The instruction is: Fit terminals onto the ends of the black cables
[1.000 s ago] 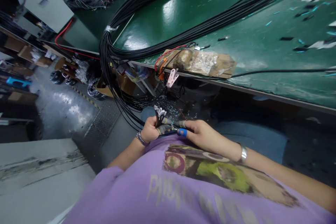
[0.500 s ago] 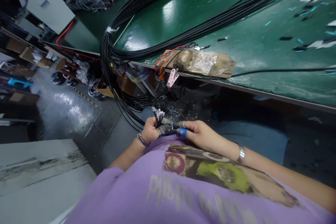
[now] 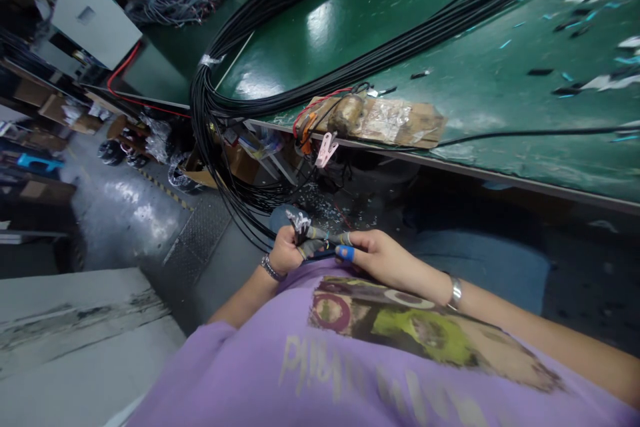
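My left hand is wrapped around the end of a bundle of black cables, close to my stomach. Stripped, whitish cable ends stick up out of that fist. Grey tape covers some of its fingers. Just beside it, my right hand is closed with thumb and forefinger near a thin light-blue wire end. Blue tape wraps the right thumb and grey tape the forefinger. The fingertips of both hands nearly meet, and the exact grip there is too small to make out.
The cable bundle loops over the edge of a green table. At that edge lies a wooden board with a pink clip beside it. Scraps litter the table's right side. A white cabinet stands at lower left.
The view has shifted very slightly. Both hands stay together at the cable ends, with only small finger movement; the stripped ends tilt a little to the left.
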Available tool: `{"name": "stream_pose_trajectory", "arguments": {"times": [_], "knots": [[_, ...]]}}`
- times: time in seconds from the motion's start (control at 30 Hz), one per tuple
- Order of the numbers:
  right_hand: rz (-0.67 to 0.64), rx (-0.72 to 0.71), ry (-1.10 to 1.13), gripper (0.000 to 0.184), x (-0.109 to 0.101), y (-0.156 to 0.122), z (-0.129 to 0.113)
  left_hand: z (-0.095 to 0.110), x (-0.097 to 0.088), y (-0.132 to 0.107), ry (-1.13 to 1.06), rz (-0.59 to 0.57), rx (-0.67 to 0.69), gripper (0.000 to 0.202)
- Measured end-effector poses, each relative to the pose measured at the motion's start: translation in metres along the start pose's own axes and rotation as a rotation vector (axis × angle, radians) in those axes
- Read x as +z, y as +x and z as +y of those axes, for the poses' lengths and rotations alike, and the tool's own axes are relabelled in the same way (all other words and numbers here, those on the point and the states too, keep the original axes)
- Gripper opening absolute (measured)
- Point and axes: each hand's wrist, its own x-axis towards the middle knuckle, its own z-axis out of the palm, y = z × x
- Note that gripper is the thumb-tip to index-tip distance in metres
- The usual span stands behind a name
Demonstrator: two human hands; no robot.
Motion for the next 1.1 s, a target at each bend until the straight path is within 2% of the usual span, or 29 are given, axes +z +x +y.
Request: {"name": "stream_pose_trajectory", "arguments": {"times": [0.13,0.23,0.37,0.43,0.6,0.7,0.83,1.1], "knots": [[0.054,-0.011,-0.025,0.042,0.0,0.001,-0.003,0.003,0.006,0.002,0.025,0.112,0.074,0.038],[0.083,-0.02,-0.045,0.043,-0.001,0.001,-0.008,0.008,0.009,0.002,0.037,0.166,0.038,0.038],[0.054,-0.075,-0.065,0.042,-0.003,0.003,-0.012,0.014,0.005,0.002,-0.04,0.135,-0.139,0.043],[0.059,-0.106,-0.069,0.039,-0.003,0.005,-0.013,0.014,0.002,0.002,-0.097,0.123,-0.181,0.046],[0.086,-0.206,-0.06,0.034,-0.002,0.011,-0.012,0.01,-0.003,0.005,-0.22,0.084,-0.207,0.05],[0.083,-0.238,-0.037,0.036,0.001,0.014,-0.01,0.01,-0.001,0.006,-0.309,0.114,-0.221,0.051],[0.051,-0.254,-0.026,0.039,0.005,0.016,-0.006,0.011,0.001,0.008,-0.368,0.143,-0.252,0.052],[0.035,-0.226,-0.01,0.039,0.006,0.017,-0.003,0.01,-0.001,0.007,-0.352,0.099,-0.232,0.05]]}}
